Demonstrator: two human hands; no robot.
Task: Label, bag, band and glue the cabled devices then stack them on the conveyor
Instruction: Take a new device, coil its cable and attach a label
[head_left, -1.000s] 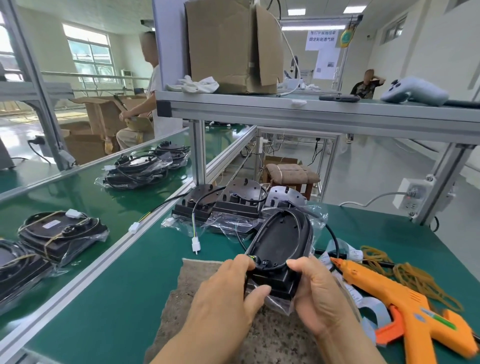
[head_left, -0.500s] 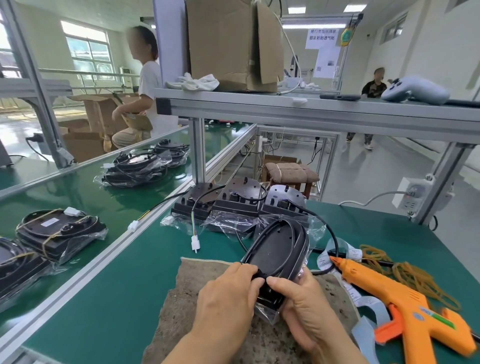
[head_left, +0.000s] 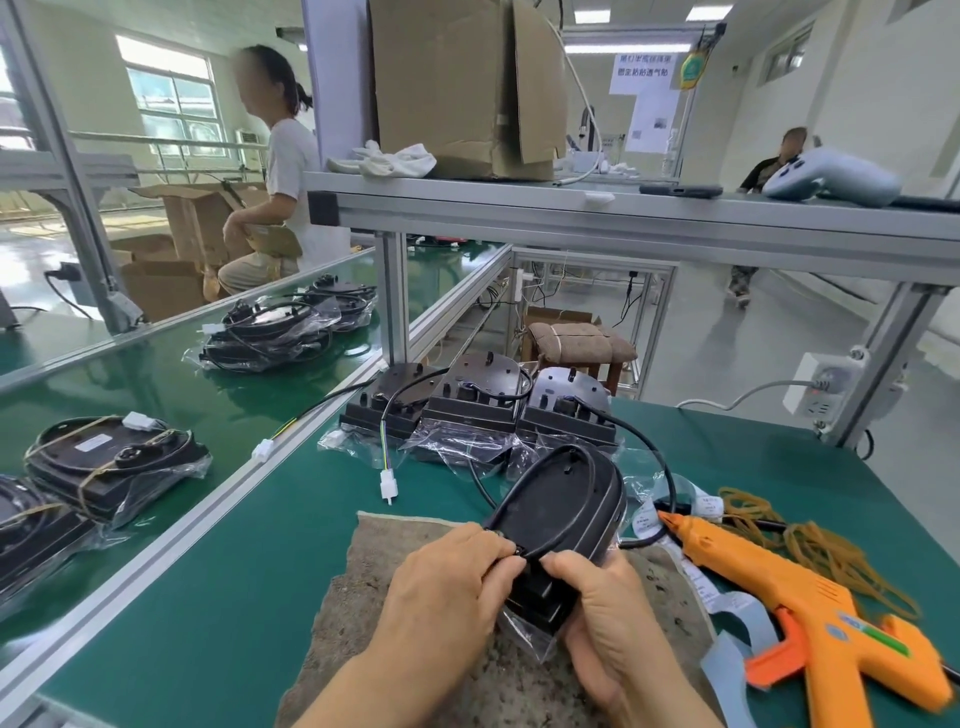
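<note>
black device (head_left: 561, 514) is sitting tilted up off the brown mat (head_left: 363, 582), low centre of view, near end in both hands, far end pointing toward 1 o'clock. its cable (head_left: 524, 491) is running as a loop round the top face. left hand (head_left: 447, 587) is coming in from 7 o'clock, fingers curled, pinching the cable against the near rim. right hand (head_left: 602, 608) is coming in from 5 o'clock, thumb lying on top, fingers wrapping under the body, holding the device. clear bag (head_left: 524, 631) is hanging crumpled under the near end, can't tell how much of the device it's covering. judging: hard plastic shell, stiff, probably fairly light. cable is looking springy and likely wanting to uncoil, bag film slippery, so gripping the rigid sides of the body and keeping a thumb on the cable crossing is looking safest, not grabbing the film alone. seems to be the cable-tidying or bagging step, banding and gluing not yet done on this one. going outward: label strip (head_left: 647, 519) is lying at 3 o'clock just beside the device, rubber bands (head_left: 815, 545) piling further out at 3, orange glue gun (head_left: 779, 587) lying at 4 o'clock. three more devices (head_left: 478, 384) are waiting at 12 o'clock on clear film, a white connector (head_left: 388, 488) trailing at 10 o'clock. conveyor (head_left: 156, 384) is running along 9 to 10 o'clock, carrying a banded stack (head_left: 111, 467).
</note>
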